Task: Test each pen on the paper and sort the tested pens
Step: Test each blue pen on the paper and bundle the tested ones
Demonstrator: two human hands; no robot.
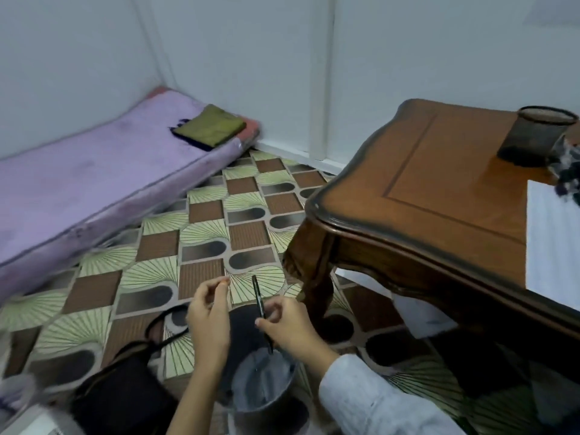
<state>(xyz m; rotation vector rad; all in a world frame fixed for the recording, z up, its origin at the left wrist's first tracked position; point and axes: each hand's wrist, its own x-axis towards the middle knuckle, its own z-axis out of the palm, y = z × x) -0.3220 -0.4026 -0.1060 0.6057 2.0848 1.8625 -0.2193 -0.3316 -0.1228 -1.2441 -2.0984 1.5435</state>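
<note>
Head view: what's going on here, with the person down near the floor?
A person's right hand pinches a slim black pen, held roughly upright with its lower end above a small dark bin lined with a grey plastic bag on the tiled floor. The left hand is raised beside it with fingers curled; whether it holds anything is unclear. The white paper sheet and black mesh pen cup sit on the brown wooden table to the right, away from both hands.
</note>
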